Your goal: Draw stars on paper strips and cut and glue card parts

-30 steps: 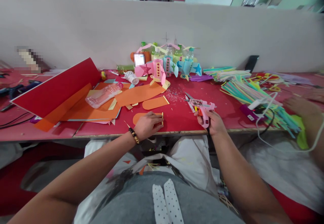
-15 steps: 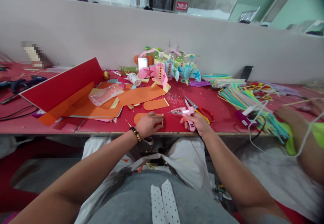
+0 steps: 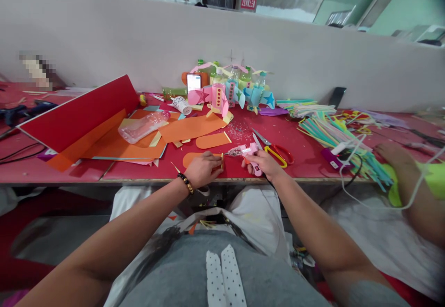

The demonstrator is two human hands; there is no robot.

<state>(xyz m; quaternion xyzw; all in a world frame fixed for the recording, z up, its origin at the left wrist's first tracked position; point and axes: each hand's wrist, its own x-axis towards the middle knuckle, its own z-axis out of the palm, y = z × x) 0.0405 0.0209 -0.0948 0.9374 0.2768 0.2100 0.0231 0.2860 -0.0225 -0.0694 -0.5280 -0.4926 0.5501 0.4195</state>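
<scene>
My right hand [image 3: 263,164] grips a pink hot glue gun [image 3: 248,150] with its nozzle pointing left. The nozzle tip meets, or nearly meets, the pale edge strip of an orange paper piece [image 3: 189,159] with a rounded end. Over that piece lies my left hand [image 3: 205,168], its fingers together and holding it down at the edge; most of the paper is hidden beneath. A similar orange piece with a pale end strip [image 3: 212,140] lies just behind. Scissors with red and yellow handles [image 3: 278,154] lie beside the glue gun.
Behind stand bottle airplanes in pink and blue paper [image 3: 218,96] and a lit phone [image 3: 193,82]. Left are orange sheets [image 3: 114,145], a clear pink bottle [image 3: 144,127] and a red board [image 3: 83,112]. Right are pipe cleaners [image 3: 333,133], a purple power block [image 3: 332,159] and a co-worker's arm [image 3: 410,182].
The glue gun has moved left, its nozzle now at the pale strip on the orange piece. My left hand stays put. The co-worker's far hand has left its earlier place.
</scene>
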